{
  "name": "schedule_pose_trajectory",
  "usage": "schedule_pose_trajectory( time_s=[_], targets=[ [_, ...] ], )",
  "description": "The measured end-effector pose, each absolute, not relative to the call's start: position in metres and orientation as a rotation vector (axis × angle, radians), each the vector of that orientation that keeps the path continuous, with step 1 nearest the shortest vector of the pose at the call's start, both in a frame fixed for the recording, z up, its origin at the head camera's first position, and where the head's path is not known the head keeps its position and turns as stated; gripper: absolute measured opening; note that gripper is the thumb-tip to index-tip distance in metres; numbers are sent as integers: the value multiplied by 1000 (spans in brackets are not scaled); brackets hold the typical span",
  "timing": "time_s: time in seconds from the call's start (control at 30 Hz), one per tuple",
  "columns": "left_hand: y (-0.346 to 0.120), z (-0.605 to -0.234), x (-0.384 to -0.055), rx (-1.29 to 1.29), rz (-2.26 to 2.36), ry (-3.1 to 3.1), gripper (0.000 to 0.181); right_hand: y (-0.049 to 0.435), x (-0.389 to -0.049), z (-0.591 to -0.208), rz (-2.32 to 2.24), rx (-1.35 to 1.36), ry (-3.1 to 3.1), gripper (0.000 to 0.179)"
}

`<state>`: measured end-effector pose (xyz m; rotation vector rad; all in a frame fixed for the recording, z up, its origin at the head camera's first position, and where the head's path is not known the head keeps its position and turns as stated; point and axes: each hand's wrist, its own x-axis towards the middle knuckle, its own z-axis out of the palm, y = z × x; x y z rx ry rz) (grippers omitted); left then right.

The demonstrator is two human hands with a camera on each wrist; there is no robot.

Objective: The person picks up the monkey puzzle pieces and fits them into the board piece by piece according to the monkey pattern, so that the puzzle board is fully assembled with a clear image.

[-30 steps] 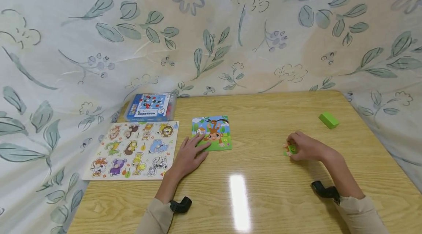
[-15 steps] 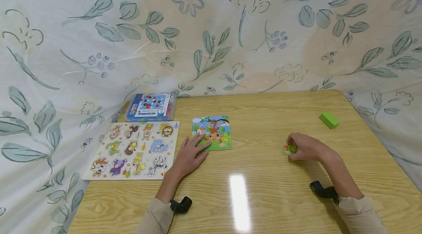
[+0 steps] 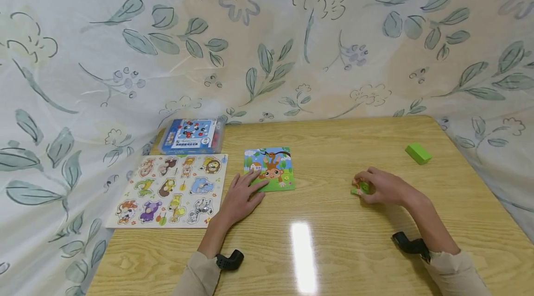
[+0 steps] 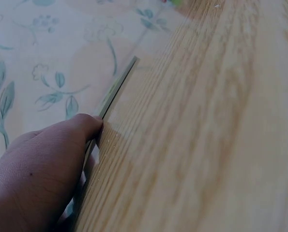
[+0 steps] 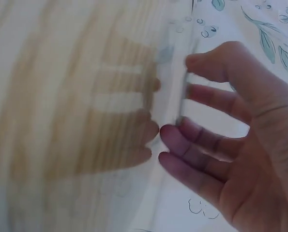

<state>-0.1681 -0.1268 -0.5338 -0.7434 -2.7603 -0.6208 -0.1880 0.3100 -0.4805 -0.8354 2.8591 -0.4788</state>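
Note:
In the head view, my left hand (image 3: 242, 198) lies with extended fingers over the lower left of a square monkey picture (image 3: 275, 159), a thin panel. The left wrist view shows the left thumb (image 4: 88, 126) by the edge of this panel. Off to the right, my right hand (image 3: 385, 187) pinches a small puzzle piece (image 3: 361, 188), printed green and brown, between thumb and fingers. Seen from the right wrist, the piece appears as a thin, blurred edge (image 5: 184, 94) between the thumb and fingertips. Part of its face is hidden by the fingers.
An animal peg board (image 3: 171, 189) lies at the left, partly beside the left forearm. Behind it stands a clear plastic box (image 3: 193, 135) with a molecule picture. A green block (image 3: 418, 153) sits at the right rear. Floral cloth (image 3: 267, 36) hangs behind the wooden table (image 3: 325, 148).
The right hand has shifted slightly to the left, and the puzzle piece has turned and tilted between its fingers. The left hand keeps its place on the monkey picture.

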Motion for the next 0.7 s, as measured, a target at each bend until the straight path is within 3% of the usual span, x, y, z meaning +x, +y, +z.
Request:
schedule_pose_trajectory(
  time_s=[0.27, 0.7],
  targets=[
    [-126, -534, -168, -728, -609, -2775, 40, 303, -187, -479, -614, -1060, 2834, 34],
    [-126, -536, -168, -734, -604, -2762, 40, 288, -183, -478, -692, -1079, 2761, 38]
  ],
)
